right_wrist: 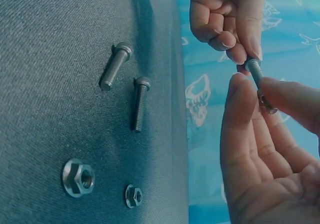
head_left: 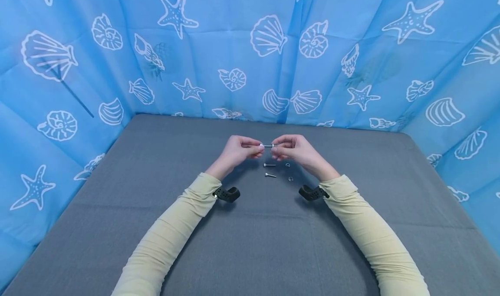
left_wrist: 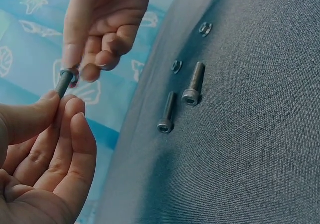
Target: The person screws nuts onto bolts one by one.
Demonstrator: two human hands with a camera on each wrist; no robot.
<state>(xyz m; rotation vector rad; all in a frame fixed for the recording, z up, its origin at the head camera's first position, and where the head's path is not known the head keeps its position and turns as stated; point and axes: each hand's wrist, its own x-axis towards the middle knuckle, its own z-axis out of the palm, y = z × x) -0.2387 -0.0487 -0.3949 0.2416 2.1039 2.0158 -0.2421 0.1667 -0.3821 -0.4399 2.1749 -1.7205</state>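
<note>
While a held bolt (right_wrist: 257,75) spans left to right between the person's left hand (head_left: 239,152) and right hand (head_left: 294,150), raised over the far part of the bench (head_left: 269,248), a flange nut (right_wrist: 262,100) sits toward its right end. The left fingers are clamped on the bolt's head end; the right thumb and fingers pinch about the nut, partly hiding it. The step in hand appears to be threading nut onto bolt, though how far it has turned is hard to tell. The next move seems to call for a steady left grip while the right fingers roll the nut along the thread, keeping it square. Nearer, on the bench, lie a far loose bolt (head_left: 270,165) and a near loose bolt (head_left: 271,175), apart, heads to the left. To their right rest a far loose nut (head_left: 287,165) and a near loose nut (head_left: 291,179), also apart. Behind and at both sides hangs a blue curtain (head_left: 222,40) printed with white seashells and starfish.
</note>
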